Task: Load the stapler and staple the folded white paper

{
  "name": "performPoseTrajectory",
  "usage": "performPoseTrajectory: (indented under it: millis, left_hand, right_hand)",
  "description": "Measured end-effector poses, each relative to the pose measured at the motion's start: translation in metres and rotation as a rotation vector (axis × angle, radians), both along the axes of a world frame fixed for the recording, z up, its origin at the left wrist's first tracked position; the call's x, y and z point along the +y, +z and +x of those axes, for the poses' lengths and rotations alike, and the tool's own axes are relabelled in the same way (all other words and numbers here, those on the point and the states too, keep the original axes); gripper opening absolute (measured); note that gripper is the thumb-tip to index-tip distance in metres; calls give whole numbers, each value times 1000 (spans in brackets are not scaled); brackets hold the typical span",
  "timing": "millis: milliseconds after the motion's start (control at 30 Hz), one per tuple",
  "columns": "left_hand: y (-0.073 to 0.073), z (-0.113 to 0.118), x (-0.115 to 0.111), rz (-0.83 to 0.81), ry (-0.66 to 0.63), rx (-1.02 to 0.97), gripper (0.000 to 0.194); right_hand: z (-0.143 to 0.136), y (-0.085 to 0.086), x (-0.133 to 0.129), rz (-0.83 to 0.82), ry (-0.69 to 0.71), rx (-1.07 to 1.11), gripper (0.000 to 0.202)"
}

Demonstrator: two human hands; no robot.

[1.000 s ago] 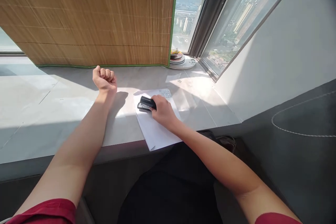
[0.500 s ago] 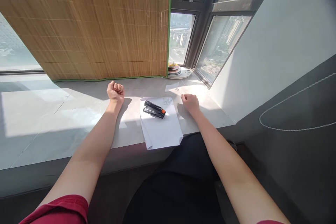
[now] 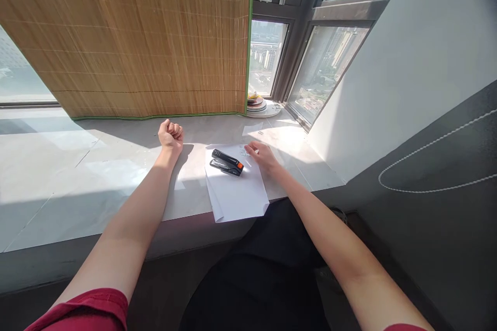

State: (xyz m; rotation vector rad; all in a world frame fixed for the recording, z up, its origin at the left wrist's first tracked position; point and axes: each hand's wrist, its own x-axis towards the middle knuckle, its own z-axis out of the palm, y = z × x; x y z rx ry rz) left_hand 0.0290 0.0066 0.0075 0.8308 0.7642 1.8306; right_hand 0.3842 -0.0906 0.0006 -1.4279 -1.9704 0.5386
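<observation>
Nearest the camera, two bare forearms reach from red sleeves over a dark lap to a grey sill (image 3: 58, 176); on its near edge lie white sheets (image 3: 237, 194), overhanging a little, thin and limp, likely to slide or crease, best pinched at a corner; a black stapler (image 3: 227, 162) with an orange tip rests on their upper part, rigid and fairly heavy, best gripped across its body; the right hand (image 3: 264, 156) lies loosely open, fingertips on the sheets just right of the stapler; the left hand (image 3: 170, 135) is a closed fist, empty, resting on the sill; beyond, a bamboo blind (image 3: 147, 36) and stacked plates (image 3: 258, 104) by the window.
</observation>
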Motion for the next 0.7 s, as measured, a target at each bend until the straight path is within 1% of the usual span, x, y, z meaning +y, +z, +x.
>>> performPoseTrajectory:
  millis: [33, 67, 133, 167, 200, 267, 300, 367, 467, 567, 633, 700]
  left_hand:
    - [0, 0, 0, 4, -8, 0, 64]
    - [-1, -1, 0, 7, -15, 1, 63]
    - [0, -1, -1, 1, -31, 5, 63]
    - [0, -1, -2, -7, -38, 8, 63]
    - [0, -1, -3, -16, -42, 11, 62]
    - [2, -1, -4, -30, -48, 14, 62]
    - [2, 0, -5, -34, -50, 13, 62]
    - [3, 1, -5, -38, -55, 10, 63]
    - [3, 3, -3, -52, -69, 0, 63]
    - [2, 2, -1, -52, -75, -35, 61]
    - [2, 1, 0, -41, -74, -59, 61]
    - [2, -1, 0, -42, -71, -64, 62]
  right_hand:
    - [-18, 1, -7, 4, 156, -14, 29]
    - [-36, 1, -14, 6, 243, -53, 26]
    - [-65, -1, -25, 44, 258, -91, 22]
    - [-74, -3, -27, 52, 248, -97, 20]
    - [-79, -4, -28, 53, 239, -94, 18]
    - [-75, -6, -24, 37, 237, -86, 14]
    - [-68, -7, -20, 26, 233, -88, 13]
    - [-43, -7, -11, 6, 198, -100, 11]
    - [8, -8, -1, -30, 114, -95, 14]
    - [56, -10, 5, -20, 0, -110, 16]
    - [77, -11, 8, -17, -45, -142, 17]
    - [91, -10, 12, -13, -29, -161, 22]
